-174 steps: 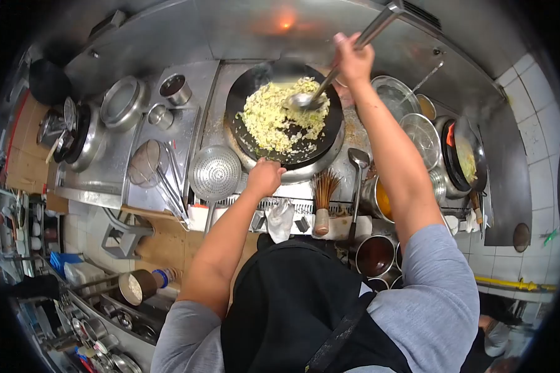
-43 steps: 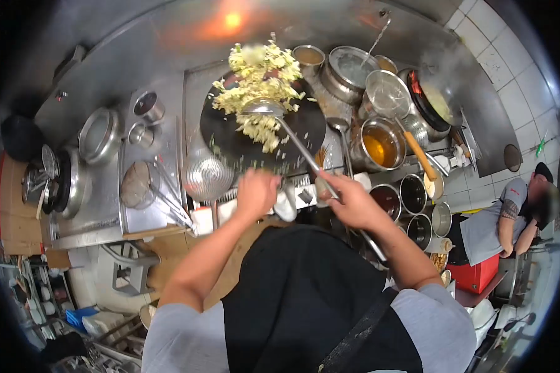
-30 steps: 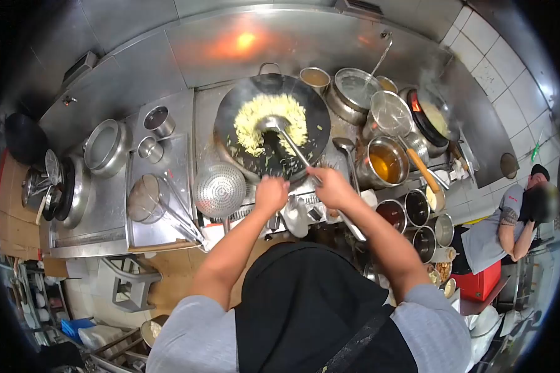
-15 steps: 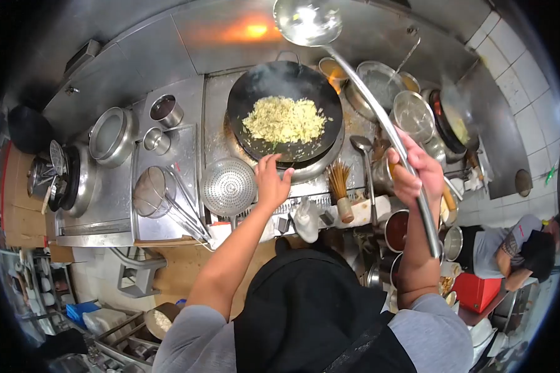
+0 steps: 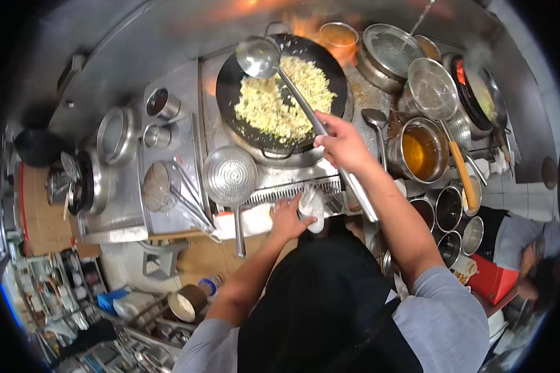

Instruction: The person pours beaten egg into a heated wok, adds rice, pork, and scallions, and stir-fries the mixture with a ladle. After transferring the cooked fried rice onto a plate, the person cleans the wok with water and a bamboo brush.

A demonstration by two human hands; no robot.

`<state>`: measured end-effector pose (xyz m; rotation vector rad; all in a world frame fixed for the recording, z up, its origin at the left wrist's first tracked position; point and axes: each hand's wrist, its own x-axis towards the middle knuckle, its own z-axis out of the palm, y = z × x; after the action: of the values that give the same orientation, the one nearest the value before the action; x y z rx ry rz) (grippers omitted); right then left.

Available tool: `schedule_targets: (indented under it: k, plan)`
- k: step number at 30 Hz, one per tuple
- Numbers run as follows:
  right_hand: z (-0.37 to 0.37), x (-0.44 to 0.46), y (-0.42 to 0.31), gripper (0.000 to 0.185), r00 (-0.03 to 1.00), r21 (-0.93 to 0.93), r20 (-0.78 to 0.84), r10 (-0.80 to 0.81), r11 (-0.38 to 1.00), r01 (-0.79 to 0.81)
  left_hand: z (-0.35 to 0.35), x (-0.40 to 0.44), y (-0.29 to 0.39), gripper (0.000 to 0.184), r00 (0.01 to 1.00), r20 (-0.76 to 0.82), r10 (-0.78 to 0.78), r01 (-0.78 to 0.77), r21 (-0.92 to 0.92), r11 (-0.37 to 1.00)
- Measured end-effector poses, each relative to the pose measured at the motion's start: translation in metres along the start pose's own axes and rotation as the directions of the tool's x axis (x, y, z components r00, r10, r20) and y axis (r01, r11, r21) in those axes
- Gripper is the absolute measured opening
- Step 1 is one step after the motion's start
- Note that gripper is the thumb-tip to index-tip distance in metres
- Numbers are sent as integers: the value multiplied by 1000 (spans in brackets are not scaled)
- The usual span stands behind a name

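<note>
Fingers (image 5: 326,144) of right hand (image 5: 345,144) wrapped round ladle (image 5: 305,109) handle; left hand (image 5: 289,221) at cloth (image 5: 313,210).

Ladle bowl tilted over the wok's (image 5: 228,99) far-left edge; food (image 5: 280,102) lies spread across the wok's middle, a bare dark margin along the left wall. Left fingers touch the cloth's left side; cannot tell whether they grip. Strainer (image 5: 230,175) just beside the wok's near-left edge, little room between. On the right, a narrow bare strip of surface (image 5: 368,93) separates wok and spatula (image 5: 374,117).
</note>
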<state>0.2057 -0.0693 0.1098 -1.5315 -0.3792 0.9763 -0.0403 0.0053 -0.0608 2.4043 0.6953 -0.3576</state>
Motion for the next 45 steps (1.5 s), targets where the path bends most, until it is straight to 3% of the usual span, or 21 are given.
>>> schedule_targets:
  k: [3,5,7,8,9,11,13,15,18,20,21,22,23,25,27,33,37,38,41,44,45]
  plan:
    - [-34,20,28,61,950,468,280,136,845,-259,2,14,10,83,1000,7,15,-16,87,996]
    - [-42,53,51,56,932,495,275,236,796,-348,1,43,-5,77,987,117,107,-88,-156,984]
    - [-37,80,41,55,983,199,129,129,968,-153,-18,49,1,60,998,63,20,9,-419,908]
    - [-27,97,49,57,987,-245,-14,-161,957,153,-28,53,1,48,993,105,-51,103,-582,807]
    - [-19,107,61,59,881,-653,-16,-473,672,349,-23,58,-13,46,997,75,-25,77,-845,529]
    - [-24,91,43,61,822,-734,20,-569,550,399,-33,51,-34,49,958,287,-24,281,-949,-144]
    - [-36,41,1,60,968,-23,250,9,1000,-3,-67,31,-19,61,981,140,132,182,-896,-406]
    - [-57,30,22,62,898,287,389,206,899,-331,-62,25,-39,62,989,136,-63,96,-895,-435]
    - [-70,53,69,60,864,432,422,274,778,-457,-51,32,-83,61,978,207,-4,166,-794,-584]
    - [-54,55,48,61,986,-95,111,123,989,-112,-76,33,-57,56,980,192,-44,137,-828,-543]
    - [-54,61,58,61,986,-87,113,120,990,-110,-91,32,-45,52,978,190,-82,126,-861,-494]
    - [-50,67,57,62,970,-323,-18,-243,919,224,-101,37,-38,48,971,199,-130,119,-881,-457]
    - [-50,73,53,64,804,-571,-48,-593,677,465,-107,47,-35,48,975,186,-125,110,-883,-456]
    - [-48,66,33,69,845,-553,-81,-529,729,404,-116,66,-28,45,949,263,-174,190,-917,-352]
    - [-31,63,6,68,934,-811,-66,-351,564,154,-129,91,-4,32,942,265,-205,198,-934,-299]
    - [-24,28,31,73,922,-809,362,-136,445,383,-91,135,-24,24,949,146,-280,115,-985,-126]
    - [-75,-126,-33,75,798,-721,594,103,508,471,-100,40,75,22,897,282,-341,159,-925,-346]
    - [-90,-160,-57,73,780,-727,597,188,539,426,-121,-1,112,25,861,317,-398,195,-928,-317]
    - [-118,-210,-116,71,761,-750,583,284,548,370,-137,-44,115,36,851,513,-115,395,-768,-505]
    - [-99,-206,-102,71,852,-824,466,238,468,320,-130,10,97,32,832,454,-318,352,-876,-330]
    - [-88,-190,-79,72,893,-836,425,149,442,324,-118,40,80,28,898,386,-210,321,-903,-286]
